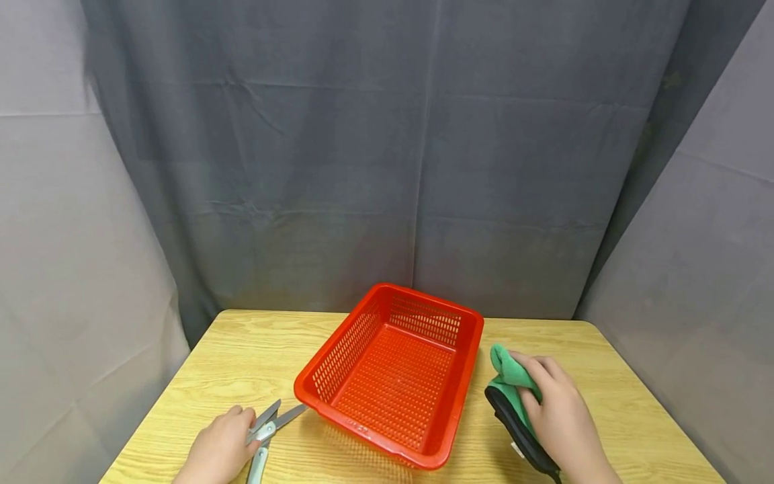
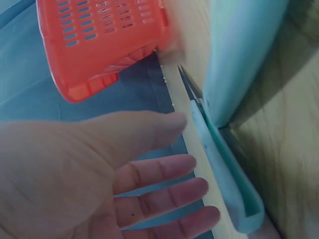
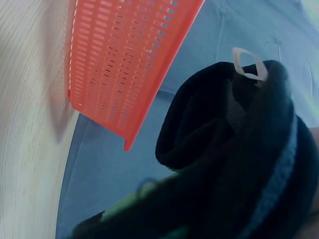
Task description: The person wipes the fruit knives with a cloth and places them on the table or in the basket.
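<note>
Left hand (image 1: pixel 218 445): fingers loosely extended, thumb apart, beside scissors (image 1: pixel 266 431); contact unclear. Right hand (image 1: pixel 561 411): thumb and fingers pinching green-black cloth (image 1: pixel 509 374), near basket (image 1: pixel 396 384).

You are hovering your left hand (image 1: pixel 219 444) low near the table's (image 1: pixel 260 349) left edge, extending its thumb (image 2: pixel 149 129) and parting three nearly straight fingers (image 2: pixel 167 196). Nearer the right edge, you are gripping with your raised right hand (image 1: pixel 559 407), its thumb opposing its bent fingers.
</note>
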`<state>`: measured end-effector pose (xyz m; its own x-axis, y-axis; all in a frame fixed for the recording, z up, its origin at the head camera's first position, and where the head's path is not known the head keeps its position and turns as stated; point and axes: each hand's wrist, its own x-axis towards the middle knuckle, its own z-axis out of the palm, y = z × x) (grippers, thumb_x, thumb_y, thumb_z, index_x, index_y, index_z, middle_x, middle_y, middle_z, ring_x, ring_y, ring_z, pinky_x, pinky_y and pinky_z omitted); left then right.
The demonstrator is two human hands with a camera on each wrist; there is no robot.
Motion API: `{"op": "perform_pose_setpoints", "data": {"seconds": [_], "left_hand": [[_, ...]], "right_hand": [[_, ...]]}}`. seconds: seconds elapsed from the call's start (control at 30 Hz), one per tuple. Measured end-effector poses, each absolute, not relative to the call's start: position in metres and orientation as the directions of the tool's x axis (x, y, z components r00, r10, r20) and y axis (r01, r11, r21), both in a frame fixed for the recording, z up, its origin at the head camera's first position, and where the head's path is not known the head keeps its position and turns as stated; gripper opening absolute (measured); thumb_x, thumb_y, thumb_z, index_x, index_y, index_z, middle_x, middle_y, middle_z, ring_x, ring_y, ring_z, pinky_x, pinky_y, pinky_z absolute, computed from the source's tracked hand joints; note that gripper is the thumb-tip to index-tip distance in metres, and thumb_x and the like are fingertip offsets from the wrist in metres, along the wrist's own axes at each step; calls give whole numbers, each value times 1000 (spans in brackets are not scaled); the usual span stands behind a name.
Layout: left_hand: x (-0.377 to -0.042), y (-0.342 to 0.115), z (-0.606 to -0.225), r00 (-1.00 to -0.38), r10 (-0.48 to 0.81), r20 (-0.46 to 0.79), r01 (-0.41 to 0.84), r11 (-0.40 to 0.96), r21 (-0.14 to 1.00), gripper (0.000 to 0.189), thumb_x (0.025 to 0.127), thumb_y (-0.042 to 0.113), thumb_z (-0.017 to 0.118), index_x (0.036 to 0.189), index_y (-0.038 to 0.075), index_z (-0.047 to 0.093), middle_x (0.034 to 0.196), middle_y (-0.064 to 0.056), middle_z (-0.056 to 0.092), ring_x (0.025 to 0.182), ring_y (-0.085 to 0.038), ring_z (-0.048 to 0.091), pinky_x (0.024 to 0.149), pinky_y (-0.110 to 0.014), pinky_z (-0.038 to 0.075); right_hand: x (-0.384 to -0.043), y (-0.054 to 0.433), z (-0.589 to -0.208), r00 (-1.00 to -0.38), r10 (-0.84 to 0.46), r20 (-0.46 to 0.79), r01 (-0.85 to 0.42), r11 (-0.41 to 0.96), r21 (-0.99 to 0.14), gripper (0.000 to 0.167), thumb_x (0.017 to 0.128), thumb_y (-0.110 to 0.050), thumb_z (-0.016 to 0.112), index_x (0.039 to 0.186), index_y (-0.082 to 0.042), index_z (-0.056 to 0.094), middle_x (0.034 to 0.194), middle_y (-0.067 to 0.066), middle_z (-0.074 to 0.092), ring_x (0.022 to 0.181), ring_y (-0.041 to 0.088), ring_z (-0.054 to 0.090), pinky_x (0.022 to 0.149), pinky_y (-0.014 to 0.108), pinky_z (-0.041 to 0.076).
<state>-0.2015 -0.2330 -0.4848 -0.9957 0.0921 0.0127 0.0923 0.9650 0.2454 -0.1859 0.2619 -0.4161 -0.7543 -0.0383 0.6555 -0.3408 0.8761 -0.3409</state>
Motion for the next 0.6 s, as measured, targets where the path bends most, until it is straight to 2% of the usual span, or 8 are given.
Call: {"op": "perform_pose_setpoints", "data": {"seconds": [0.6], "left_hand": [[-203,-236,-491,-996,91,-12,86,967,242,27,81,15,87,85,12,60,76,0,50,64,-16,47,53,-34,41]], "right_hand": [[-180,255,-416,-769,-24,639,-327,874,-360,58,82,8,77,132,-19,68,111,6,66,97,32,65,81,57,54]]}}
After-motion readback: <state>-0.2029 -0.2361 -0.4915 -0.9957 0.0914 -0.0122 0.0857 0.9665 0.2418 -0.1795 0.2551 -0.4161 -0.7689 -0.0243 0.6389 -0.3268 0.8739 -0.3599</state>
